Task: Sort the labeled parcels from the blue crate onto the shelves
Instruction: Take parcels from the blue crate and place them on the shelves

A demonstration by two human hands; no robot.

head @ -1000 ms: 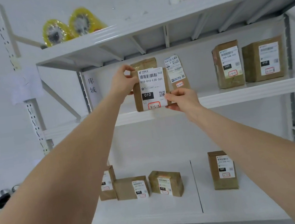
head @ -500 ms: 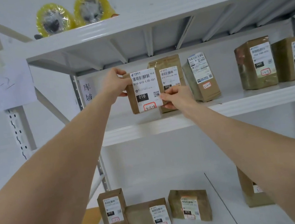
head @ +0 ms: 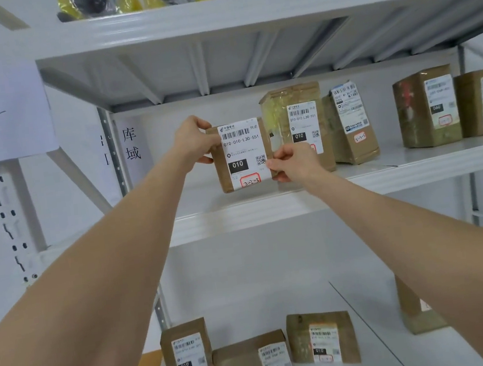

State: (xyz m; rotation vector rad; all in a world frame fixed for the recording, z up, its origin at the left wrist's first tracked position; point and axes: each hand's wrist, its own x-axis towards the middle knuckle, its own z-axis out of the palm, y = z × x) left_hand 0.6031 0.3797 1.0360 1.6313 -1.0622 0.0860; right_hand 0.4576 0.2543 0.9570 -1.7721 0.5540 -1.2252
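A small brown parcel (head: 241, 155) with a white label reading 010 is held upright at the left part of the middle shelf (head: 267, 207). My left hand (head: 194, 141) grips its upper left edge. My right hand (head: 291, 163) pinches its lower right edge. Its bottom sits at or just above the shelf surface; I cannot tell which. Right behind it stands a second 010 parcel (head: 298, 121), partly hidden by my right hand. The blue crate is out of view.
Further right on the middle shelf stand a tilted parcel (head: 352, 126) and two 060 boxes (head: 427, 108). The lower shelf (head: 372, 318) holds three parcels (head: 256, 360) at left and one (head: 414, 310) behind my right forearm. Yellow-wrapped items lie on the top shelf.
The parcel has moved left and down, clear of the 010 parcel it covered, toward the shelf's left part. Both hands keep their hold, and the view has shifted closer.
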